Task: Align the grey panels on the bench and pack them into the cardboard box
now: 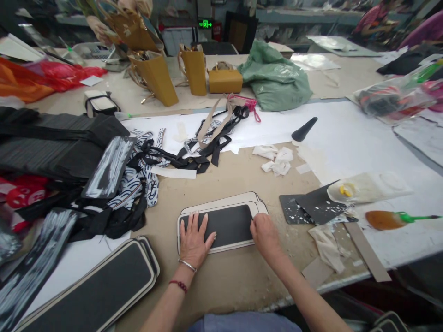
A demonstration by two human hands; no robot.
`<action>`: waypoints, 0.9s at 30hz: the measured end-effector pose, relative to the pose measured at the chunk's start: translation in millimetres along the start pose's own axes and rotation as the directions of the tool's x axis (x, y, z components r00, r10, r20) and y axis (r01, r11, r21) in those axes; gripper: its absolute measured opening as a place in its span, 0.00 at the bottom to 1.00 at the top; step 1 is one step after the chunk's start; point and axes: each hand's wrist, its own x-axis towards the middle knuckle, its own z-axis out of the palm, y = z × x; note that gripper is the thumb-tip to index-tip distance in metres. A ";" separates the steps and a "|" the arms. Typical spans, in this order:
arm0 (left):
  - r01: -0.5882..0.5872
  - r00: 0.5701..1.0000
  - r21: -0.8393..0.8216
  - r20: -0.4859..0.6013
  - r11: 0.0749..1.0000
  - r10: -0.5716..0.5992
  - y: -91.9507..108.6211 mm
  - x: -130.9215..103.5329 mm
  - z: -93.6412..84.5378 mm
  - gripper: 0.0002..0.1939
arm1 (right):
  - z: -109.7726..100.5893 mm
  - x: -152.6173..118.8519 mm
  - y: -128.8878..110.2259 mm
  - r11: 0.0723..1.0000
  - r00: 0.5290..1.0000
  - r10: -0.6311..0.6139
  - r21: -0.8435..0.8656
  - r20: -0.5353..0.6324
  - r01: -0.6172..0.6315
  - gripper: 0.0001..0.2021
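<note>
A rounded black panel with a cream border lies flat before me, on top of similar cream-edged pieces that stick out behind it. My left hand rests on its left part with the fingers spread. At the right end, my right hand is closed, its curled fingers against the panel's edge; the fingertips hide whatever they pinch there. Toward the front left lies a stack of long black panels with cream borders.
Black-and-white patterned strips and dark stacked sheets crowd the left. To the right are a glue-spotted black board, a white bottle and an amber bottle. Mustard handbags stand behind; a person's hand is beside them.
</note>
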 end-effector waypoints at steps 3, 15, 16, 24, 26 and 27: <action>0.001 1.000 0.015 0.007 1.000 -0.001 0.3 0.6 -0.2 0.28 | 1.8 -3.6 -5.9 0.980 0.977 -0.195 0.030 -0.086 0.198 0.09; 0.011 1.000 0.013 0.008 1.000 -0.011 2.0 0.9 1.0 0.28 | 15.4 7.9 21.8 0.983 0.988 0.152 0.103 -0.009 -0.151 0.06; 0.012 1.000 0.006 0.009 1.000 -0.012 1.8 1.1 0.7 0.28 | 15.5 7.9 21.1 0.982 0.987 0.162 0.101 0.001 -0.161 0.06; 0.041 0.998 -0.017 0.040 0.999 -0.040 2.6 2.7 -1.2 0.28 | 10.2 13.4 23.4 0.981 0.983 0.179 0.072 0.040 -0.181 0.04; 0.053 0.997 -0.019 0.054 0.998 -0.052 3.6 1.9 -2.5 0.29 | 13.7 14.2 13.2 0.994 0.995 0.103 0.027 -0.009 -0.102 0.10; 0.056 0.997 -0.023 0.058 0.998 -0.055 3.7 1.7 -2.8 0.30 | 17.3 14.2 4.5 1.000 0.999 0.018 0.010 -0.034 -0.018 0.13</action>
